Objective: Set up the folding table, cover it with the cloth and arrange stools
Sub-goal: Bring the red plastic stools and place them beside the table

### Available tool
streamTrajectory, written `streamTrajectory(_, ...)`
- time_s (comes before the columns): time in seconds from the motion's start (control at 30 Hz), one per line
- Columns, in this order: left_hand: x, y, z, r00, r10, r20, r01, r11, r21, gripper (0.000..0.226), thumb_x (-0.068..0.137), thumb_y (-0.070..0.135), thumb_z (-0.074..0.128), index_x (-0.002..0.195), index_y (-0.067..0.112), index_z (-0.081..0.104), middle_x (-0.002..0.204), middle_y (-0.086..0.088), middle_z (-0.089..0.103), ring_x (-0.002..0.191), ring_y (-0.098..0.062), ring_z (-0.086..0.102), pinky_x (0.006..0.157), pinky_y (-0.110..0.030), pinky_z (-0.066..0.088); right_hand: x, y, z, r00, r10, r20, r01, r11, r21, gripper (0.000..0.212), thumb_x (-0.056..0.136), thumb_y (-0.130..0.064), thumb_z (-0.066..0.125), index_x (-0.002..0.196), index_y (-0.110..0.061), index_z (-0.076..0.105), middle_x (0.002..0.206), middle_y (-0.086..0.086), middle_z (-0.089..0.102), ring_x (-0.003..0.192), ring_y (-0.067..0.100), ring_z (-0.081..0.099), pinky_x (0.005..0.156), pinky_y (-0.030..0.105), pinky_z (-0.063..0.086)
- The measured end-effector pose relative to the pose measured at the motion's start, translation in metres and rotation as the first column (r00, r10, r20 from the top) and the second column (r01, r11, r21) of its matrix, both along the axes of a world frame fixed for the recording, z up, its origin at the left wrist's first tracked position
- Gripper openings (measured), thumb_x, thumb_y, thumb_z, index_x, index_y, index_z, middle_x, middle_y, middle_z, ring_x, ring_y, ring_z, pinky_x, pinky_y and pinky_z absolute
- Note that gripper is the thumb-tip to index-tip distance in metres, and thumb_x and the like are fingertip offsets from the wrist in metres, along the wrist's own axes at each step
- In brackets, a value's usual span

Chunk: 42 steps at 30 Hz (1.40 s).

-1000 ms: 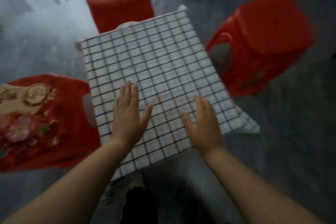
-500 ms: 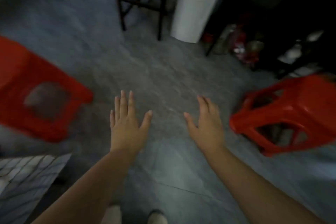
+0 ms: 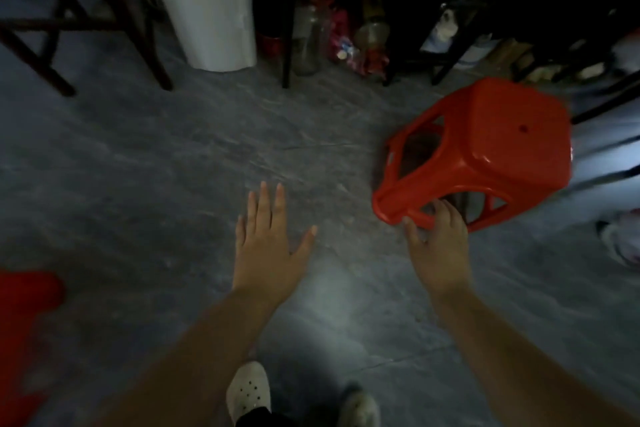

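Head view, as I log it: right hand, fingers curled round the lower rim of the red stool at the right side of the floor. Left hand flat, fingers spread, holding nothing. Second red stool at the floor's near-left edge; white bin at its far edge.

2 bare arms reaching forward and down, left hand flat with fingers spread wide, held in the air, right hand curled around the bottom edge of the red stool, both palms facing down
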<state>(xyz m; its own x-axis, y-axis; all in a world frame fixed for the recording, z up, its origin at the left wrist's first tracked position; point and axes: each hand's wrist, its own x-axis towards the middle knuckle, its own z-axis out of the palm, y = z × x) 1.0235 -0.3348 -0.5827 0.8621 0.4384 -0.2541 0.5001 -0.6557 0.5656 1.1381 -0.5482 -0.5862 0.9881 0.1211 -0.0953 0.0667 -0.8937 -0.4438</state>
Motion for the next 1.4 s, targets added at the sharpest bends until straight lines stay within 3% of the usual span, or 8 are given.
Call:
streamTrajectory(0.23, 0.123, -0.051, -0.014, 0.986, -0.166, 0.011, 0.166, 0.986, 0.021, 0.083, 0.088, 0.064, 0.03, 0.148, 0.022, -0.006, 0.157, -0.002, -0.011, 0.143, -0.016, -0.015, 0.115, -0.038, -0.005, 0.082, -0.038, -0.027, 0.989, -0.146, -0.015, 0.146, 0.985, 0.096, 0.065, 0.089, -0.037, 0.059, 0.141, -0.006, 0.035, 0.146, 0.012, 0.035, 0.134, 0.028, 0.029, 0.11, 0.043, 0.027)
streamTrajectory(0.5, 0.281, -0.172, -0.052, 0.97, -0.239, -0.049, 0.239, 0.971, 0.003, 0.088, 0.079, 0.069, 0.019, 0.149, 0.02, -0.004, 0.158, -0.007, -0.005, 0.144, -0.021, -0.008, 0.115, -0.042, 0.0, 0.241, -0.178, -0.054, 0.951, -0.309, -0.017, 0.31, 0.949, 0.06, 0.068, 0.09, -0.038, 0.055, 0.139, 0.003, 0.032, 0.146, 0.023, 0.031, 0.135, 0.036, 0.027, 0.112, 0.044, 0.022)
streamTrajectory(0.6, 0.35, -0.227, -0.064, 0.965, -0.261, -0.031, 0.26, 0.965, -0.042, 0.082, 0.086, 0.063, 0.029, 0.149, 0.02, -0.001, 0.158, -0.009, -0.001, 0.144, -0.024, -0.002, 0.116, -0.047, 0.007, 0.305, -0.235, -0.054, 0.937, -0.348, -0.017, 0.348, 0.937, 0.022, 0.069, 0.09, -0.038, 0.056, 0.139, 0.004, 0.032, 0.145, 0.023, 0.032, 0.135, 0.036, 0.027, 0.113, 0.043, 0.021)
streamTrajectory(0.8, 0.457, -0.287, -0.092, 0.992, -0.105, -0.063, 0.092, 0.978, -0.187, 0.089, 0.086, 0.059, 0.047, 0.149, 0.021, -0.003, 0.158, -0.006, -0.004, 0.144, -0.021, -0.002, 0.116, -0.045, 0.01, 0.393, -0.289, -0.071, 0.903, -0.37, -0.218, 0.389, 0.92, 0.053, 0.09, 0.086, -0.054, 0.055, 0.147, -0.004, 0.014, 0.153, 0.015, 0.019, 0.142, 0.029, 0.015, 0.115, 0.044, 0.018)
streamTrajectory(0.97, 0.483, -0.295, -0.109, 0.996, -0.001, -0.085, -0.014, 0.986, -0.169, 0.104, 0.08, 0.054, 0.061, 0.149, 0.015, -0.007, 0.157, -0.009, -0.007, 0.144, -0.024, -0.001, 0.115, -0.039, 0.007, 0.41, -0.279, -0.101, 0.841, -0.415, -0.346, 0.479, 0.869, 0.121, 0.104, 0.079, -0.058, 0.062, 0.15, -0.008, 0.004, 0.153, 0.012, 0.018, 0.14, 0.028, 0.02, 0.112, 0.044, 0.022)
streamTrajectory(1.1, 0.48, -0.295, -0.114, 0.989, 0.109, -0.095, -0.125, 0.975, -0.184, 0.121, 0.067, 0.051, 0.075, 0.148, 0.019, -0.009, 0.157, -0.009, -0.006, 0.143, -0.026, 0.006, 0.112, -0.043, 0.016, 0.404, -0.278, -0.113, 0.847, -0.464, -0.259, 0.509, 0.848, 0.147, 0.104, 0.073, -0.06, 0.065, 0.149, -0.013, 0.012, 0.15, 0.007, 0.028, 0.137, 0.024, 0.027, 0.109, 0.045, 0.028)
streamTrajectory(1.23, 0.482, -0.29, -0.117, 0.97, 0.209, -0.125, -0.235, 0.939, -0.253, 0.121, 0.057, 0.049, 0.082, 0.149, 0.02, 0.008, 0.151, -0.01, 0.026, 0.136, -0.026, 0.029, 0.108, -0.04, 0.029, 0.408, -0.277, -0.112, 0.831, -0.489, -0.265, 0.542, 0.819, 0.187, 0.099, 0.065, -0.06, 0.072, 0.141, -0.015, 0.031, 0.14, 0.005, 0.043, 0.128, 0.024, 0.041, 0.105, 0.045, 0.037)
streamTrajectory(1.4, 0.466, -0.268, -0.11, 0.942, 0.299, -0.151, -0.333, 0.88, -0.338, 0.12, 0.049, 0.058, 0.08, 0.146, 0.02, 0.02, 0.146, -0.005, 0.037, 0.132, -0.023, 0.037, 0.106, -0.045, 0.035, 0.4, -0.261, -0.095, 0.852, -0.391, -0.348, 0.475, 0.858, 0.197, 0.098, 0.054, -0.07, 0.071, 0.132, -0.019, 0.04, 0.13, 0.003, 0.052, 0.115, 0.022, 0.054, 0.095, 0.043, 0.046)
